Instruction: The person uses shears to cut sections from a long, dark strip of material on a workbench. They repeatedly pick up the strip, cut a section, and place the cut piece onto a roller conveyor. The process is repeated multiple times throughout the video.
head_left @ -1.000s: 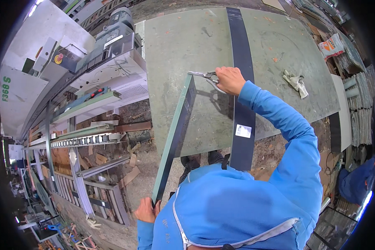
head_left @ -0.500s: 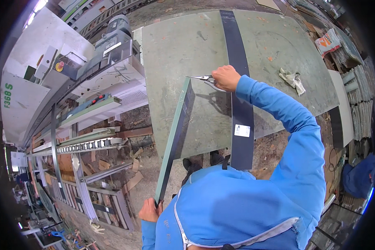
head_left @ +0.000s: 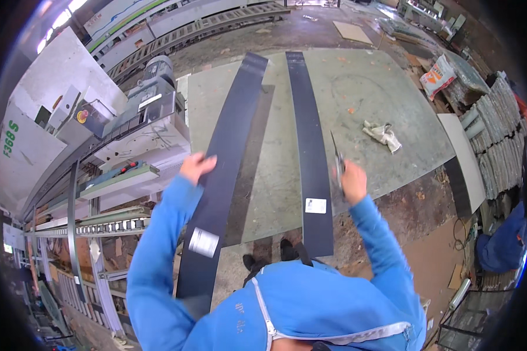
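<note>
My left hand [head_left: 197, 168] is closed on the left edge of a long dark board [head_left: 228, 134] with a white label near its close end. A shadow along its right side suggests that the board is raised off the surface beneath. In my right hand [head_left: 353, 181] is a pair of scissors [head_left: 338, 158], blades pointing away from me; motion blurs them slightly. Between my hands a second dark board [head_left: 308, 134], also labelled, lies lengthwise on a large greenish panel [head_left: 357, 88].
A crumpled pale glove or cloth [head_left: 382, 136] lies on the panel's right side. Machinery with a grey motor [head_left: 158, 70] and metal rails [head_left: 111, 217] stands at left. Stacked grey slabs [head_left: 492, 146] and a printed bag [head_left: 438, 76] are at right.
The left board has turned from edge-on to broad face up. My left hand has moved forward along it. My right hand and the scissors have drawn away from its far end, rightward and closer.
</note>
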Demonstrator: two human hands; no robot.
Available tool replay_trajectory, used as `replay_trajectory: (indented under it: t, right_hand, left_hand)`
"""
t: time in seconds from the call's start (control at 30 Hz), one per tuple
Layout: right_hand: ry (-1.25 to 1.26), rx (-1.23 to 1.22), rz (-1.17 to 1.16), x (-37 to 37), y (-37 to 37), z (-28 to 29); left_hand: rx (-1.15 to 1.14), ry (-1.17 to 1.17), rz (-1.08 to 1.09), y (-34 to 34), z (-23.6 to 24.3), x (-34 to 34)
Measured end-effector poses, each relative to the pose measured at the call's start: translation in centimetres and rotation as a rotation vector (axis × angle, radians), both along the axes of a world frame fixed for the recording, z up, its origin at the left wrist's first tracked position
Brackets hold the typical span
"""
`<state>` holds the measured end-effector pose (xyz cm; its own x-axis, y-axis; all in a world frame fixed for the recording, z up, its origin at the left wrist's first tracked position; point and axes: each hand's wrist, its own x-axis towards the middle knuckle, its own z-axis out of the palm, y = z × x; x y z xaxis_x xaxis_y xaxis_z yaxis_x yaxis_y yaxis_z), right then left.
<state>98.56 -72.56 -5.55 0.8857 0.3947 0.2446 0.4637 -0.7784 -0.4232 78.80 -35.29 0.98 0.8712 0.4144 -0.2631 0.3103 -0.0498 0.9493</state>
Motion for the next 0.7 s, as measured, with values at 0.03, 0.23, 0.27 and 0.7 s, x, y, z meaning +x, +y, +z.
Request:
replay_trajectory:
  t: [0.03, 0.23, 0.27, 0.7]
  right_hand:
    - [0.001, 0.042, -0.004, -2.3, -0.9, 0.1]
    - [0.247, 0.107, -0.147, -10.1, -7.2, -1.0]
    - [0.302, 0.125, -0.177, -10.6, -8.0, -1.5]
    - [0.513, 0.360, -0.229, -12.3, -8.2, -3.1]
  left_hand:
    - [-0.113, -0.101, -0.038, 1.6, -1.2, 3.8]
    - [-0.280, -0.271, 0.104, 0.2, -9.7, 25.3]
    - [-0.319, -0.294, 0.135, -0.9, -11.4, 27.9]
    - [1.009, 0.072, 0.243, -4.3, -2.5, 26.3]
